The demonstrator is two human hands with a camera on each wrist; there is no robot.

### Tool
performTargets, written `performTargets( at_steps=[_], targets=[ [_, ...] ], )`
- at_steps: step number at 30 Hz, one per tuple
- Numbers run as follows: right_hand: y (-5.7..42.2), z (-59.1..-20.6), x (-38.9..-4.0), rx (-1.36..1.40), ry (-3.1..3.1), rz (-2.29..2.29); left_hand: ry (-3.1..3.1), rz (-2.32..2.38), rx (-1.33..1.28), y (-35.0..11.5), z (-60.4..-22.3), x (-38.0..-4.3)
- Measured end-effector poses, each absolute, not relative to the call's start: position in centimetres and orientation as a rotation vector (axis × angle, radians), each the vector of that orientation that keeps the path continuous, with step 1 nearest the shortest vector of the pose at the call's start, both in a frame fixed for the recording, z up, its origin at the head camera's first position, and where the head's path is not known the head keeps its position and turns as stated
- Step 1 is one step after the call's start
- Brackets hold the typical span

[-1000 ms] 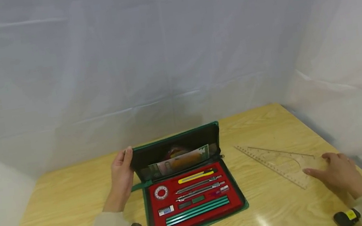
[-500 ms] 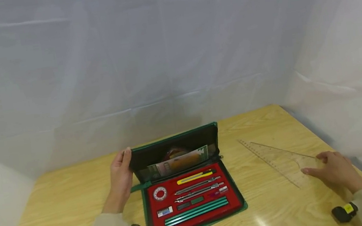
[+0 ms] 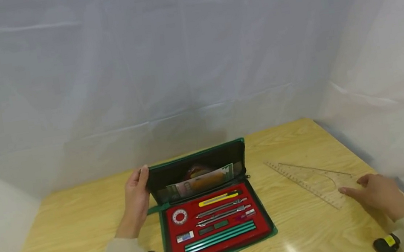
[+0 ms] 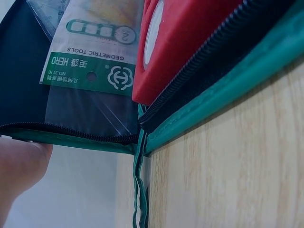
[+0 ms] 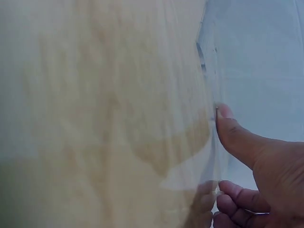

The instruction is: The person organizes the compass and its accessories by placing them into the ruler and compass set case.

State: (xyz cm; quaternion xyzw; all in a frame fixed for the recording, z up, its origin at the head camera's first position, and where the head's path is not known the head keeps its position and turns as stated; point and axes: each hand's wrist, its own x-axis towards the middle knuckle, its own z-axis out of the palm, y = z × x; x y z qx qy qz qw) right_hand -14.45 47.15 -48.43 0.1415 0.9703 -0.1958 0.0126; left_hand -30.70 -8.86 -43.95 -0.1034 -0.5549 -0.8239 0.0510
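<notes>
My left hand grips the left edge of the raised lid of a green zip case. In the left wrist view, the thumb lies at the lid's zipped rim. A clear packet marked "GEOMETRIC TOOLS" sits inside the lid. On the right, my right hand pinches a clear set square near its right corner. The right wrist view shows the thumb at its edge, with the other fingers curled below. Whether the set square touches the table cannot be told.
The case's red insert holds a yellow cutter knife, two silver compasses, green pencils, an eraser, a sharpener and a white ring. White sheeting stands behind the wooden table.
The set square tilted slightly, its far tip shifting right and then back left. My right fingers have shifted a little at its corner. The left hand still holds the lid in place.
</notes>
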Motion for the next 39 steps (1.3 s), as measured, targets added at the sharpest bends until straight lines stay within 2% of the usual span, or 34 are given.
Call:
performTargets(
  at_steps=[39],
  targets=[
    [47.71,-48.91,-14.85,0.345,3.058,-0.797,-1.654,-2.523,-0.367,-9.08,-44.71,-30.67]
  ],
)
